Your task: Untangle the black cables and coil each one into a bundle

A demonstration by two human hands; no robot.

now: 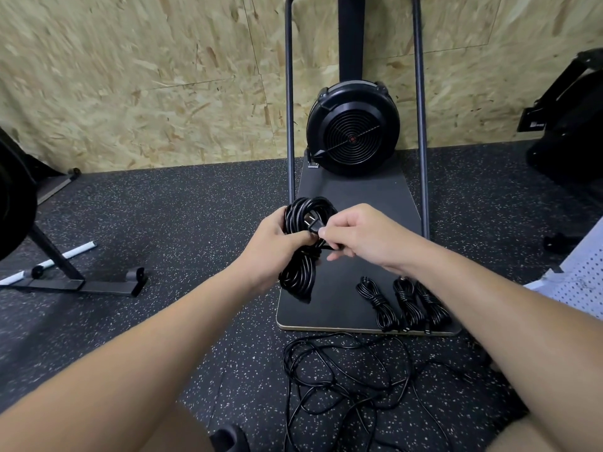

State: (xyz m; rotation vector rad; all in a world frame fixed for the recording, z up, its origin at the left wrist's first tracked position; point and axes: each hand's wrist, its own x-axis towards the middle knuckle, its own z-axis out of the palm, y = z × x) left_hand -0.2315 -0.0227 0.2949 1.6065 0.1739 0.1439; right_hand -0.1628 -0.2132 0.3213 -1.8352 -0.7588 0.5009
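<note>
Gripping a coil (298,252) above the board (342,301), the left hand (277,246) curls round it; the right hand (355,236) pinches its plug (312,224). Three bundles (406,303) lie on the board; loose cable (342,383) sprawls on the floor (163,321).

Left grip (277,244) holds the coiled bundle (301,246) upright by its middle, over the board's (352,197) left half. Right grip (359,236) sits just right of it, pinching the plug end (313,225) against the bundle's front. Behind both grips: fan unit (353,127) on the board's far end, between two frame uprights, against the wall (130,76). Below the right grip, three finished bundles (404,303) lie side by side at the board's near right corner. Nearer than both grips, loose tangled cable (346,380) lies on the floor (163,207), just off the board's near edge. Far left of the left grip: a stand base (85,283) on the floor.
</note>
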